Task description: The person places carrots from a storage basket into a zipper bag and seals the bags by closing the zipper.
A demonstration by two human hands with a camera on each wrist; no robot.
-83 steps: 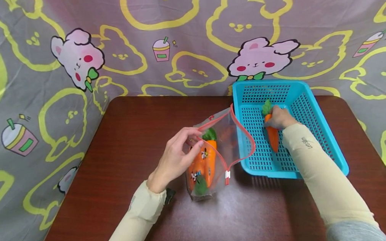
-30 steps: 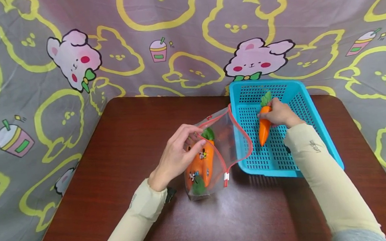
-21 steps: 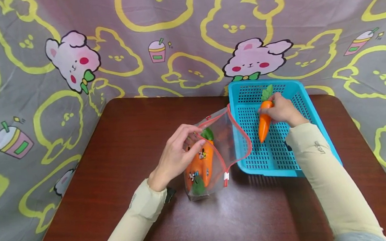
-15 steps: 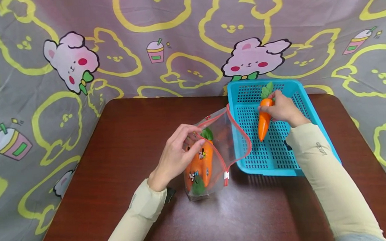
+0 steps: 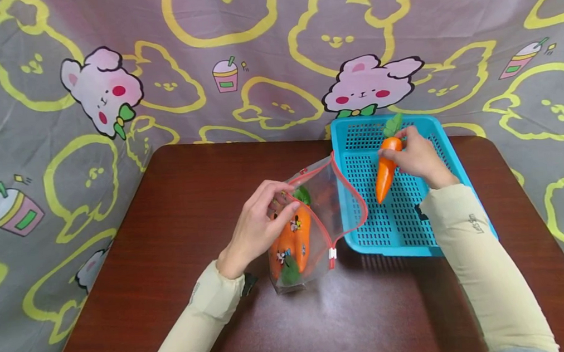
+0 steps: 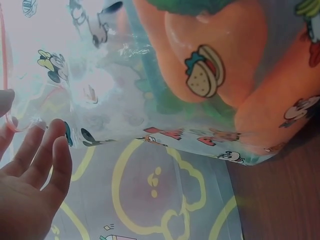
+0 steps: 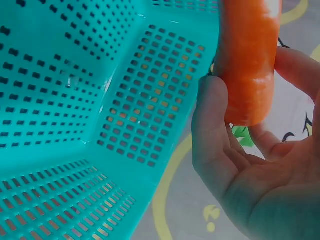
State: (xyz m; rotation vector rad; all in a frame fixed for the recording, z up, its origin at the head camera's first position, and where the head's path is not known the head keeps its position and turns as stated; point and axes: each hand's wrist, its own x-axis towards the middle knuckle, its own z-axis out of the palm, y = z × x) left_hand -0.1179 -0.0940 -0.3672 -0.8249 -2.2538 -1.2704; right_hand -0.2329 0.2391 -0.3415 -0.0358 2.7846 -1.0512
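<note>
An orange toy carrot (image 5: pixel 386 169) with green leaves is held in my right hand (image 5: pixel 419 157), above the blue basket (image 5: pixel 392 253). The right wrist view shows thumb and fingers around the thick end of this carrot (image 7: pixel 248 65). My left hand (image 5: pixel 256 228) pinches the red-trimmed edge of a clear zip bag (image 5: pixel 326 211), whose mouth gapes toward the basket. Several orange carrots (image 5: pixel 303 235) with green tops lie inside the bag. In the left wrist view, my fingers (image 6: pixel 59 155) are at the bag's red edge, and printed cartoons partly cover the carrots (image 6: pixel 220 55).
The brown table (image 5: pixel 189 206) carries the bag at its middle and the basket at back right. A white slider (image 5: pixel 332 254) sits on the bag's zip. A patterned curtain (image 5: pixel 156 120) hangs behind and beside the table.
My right hand has lifted the carrot from the basket floor and moved it slightly toward the back. The left hand and bag have stayed put, while the head view has shifted a little.
</note>
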